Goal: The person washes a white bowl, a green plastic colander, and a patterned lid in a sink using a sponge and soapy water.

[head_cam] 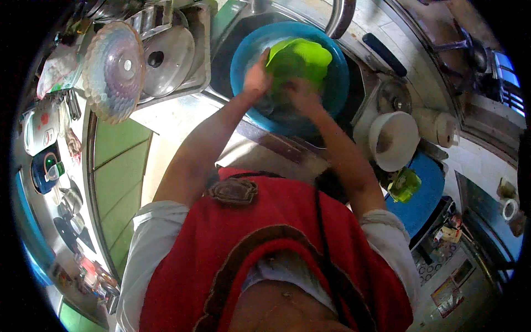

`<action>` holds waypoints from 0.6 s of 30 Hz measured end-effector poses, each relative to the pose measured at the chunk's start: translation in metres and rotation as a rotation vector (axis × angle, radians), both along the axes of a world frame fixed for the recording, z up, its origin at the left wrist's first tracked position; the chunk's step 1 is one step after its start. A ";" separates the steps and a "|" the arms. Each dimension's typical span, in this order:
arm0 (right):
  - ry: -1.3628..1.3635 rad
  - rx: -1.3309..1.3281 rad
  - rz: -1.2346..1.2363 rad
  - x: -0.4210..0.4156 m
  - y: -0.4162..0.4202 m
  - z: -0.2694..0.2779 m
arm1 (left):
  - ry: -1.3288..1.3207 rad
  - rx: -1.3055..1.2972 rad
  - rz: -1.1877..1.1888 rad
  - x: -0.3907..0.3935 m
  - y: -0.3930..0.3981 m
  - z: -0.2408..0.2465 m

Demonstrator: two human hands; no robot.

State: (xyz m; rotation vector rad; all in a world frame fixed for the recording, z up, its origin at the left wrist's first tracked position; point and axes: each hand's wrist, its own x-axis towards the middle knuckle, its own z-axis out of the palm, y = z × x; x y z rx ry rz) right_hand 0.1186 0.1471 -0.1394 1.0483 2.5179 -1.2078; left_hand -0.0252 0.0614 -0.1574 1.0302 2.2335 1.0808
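Note:
A light green plastic bowl with a scalloped rim [307, 54] is tilted inside a round blue plastic basin [341, 79], which sits in the sink [226, 54]. My left hand [258, 78] grips the green bowl's left edge, with the thumb at its rim. Against the lower inside of the bowl is my right hand [303, 96], blurred; whether it holds anything there cannot be told. Greyish water and some pale foam seem to lie in the basin around the bowl.
A curved metal faucet [342, 18] rises behind the basin. To the left stand a scalloped glass dish [114, 70] and a glass lid with a black knob [168, 62] on a metal tray [206, 45]. On the right are a white bowl [394, 141] and a green container [404, 185].

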 end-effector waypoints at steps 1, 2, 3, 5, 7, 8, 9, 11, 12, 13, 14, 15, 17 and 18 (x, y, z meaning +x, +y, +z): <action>-0.048 0.085 0.074 0.010 0.004 0.029 | -0.021 -0.047 -0.021 -0.010 0.004 0.019; -0.151 0.296 0.207 0.024 0.007 0.034 | -0.042 -0.095 -0.046 -0.016 0.006 0.033; -0.253 0.509 0.340 0.035 0.010 0.038 | -0.016 -0.099 -0.061 -0.020 0.007 0.035; -0.274 0.684 0.448 0.034 0.002 0.036 | 0.032 -0.107 -0.084 -0.027 0.010 0.036; -0.115 0.612 0.380 0.007 -0.026 0.023 | -0.020 -0.128 -0.060 -0.022 0.012 0.042; -0.152 0.320 0.261 -0.009 -0.039 0.022 | -0.050 -0.144 -0.049 -0.018 0.009 0.042; -0.181 0.032 0.142 -0.028 -0.049 0.021 | -0.021 -0.096 -0.034 -0.016 0.006 0.037; 0.372 0.188 -0.060 -0.042 -0.066 -0.068 | 0.045 0.008 -0.030 -0.012 0.004 0.028; 0.264 0.166 0.046 -0.045 -0.063 -0.071 | 0.045 -0.007 -0.035 -0.012 0.003 0.026; 0.157 0.144 0.150 -0.047 -0.058 -0.073 | 0.046 -0.023 -0.042 -0.013 0.002 0.025; 0.156 0.132 0.191 -0.042 -0.052 -0.074 | 0.048 -0.038 -0.050 -0.014 0.002 0.023; 0.156 0.120 0.230 -0.037 -0.046 -0.074 | 0.037 -0.057 -0.055 -0.014 0.002 0.023; 0.366 0.116 0.205 -0.024 -0.024 -0.073 | 0.012 -0.093 -0.044 -0.014 0.002 0.024; 0.424 -0.027 -0.020 -0.030 -0.017 -0.056 | -0.017 -0.125 -0.038 -0.014 0.003 0.028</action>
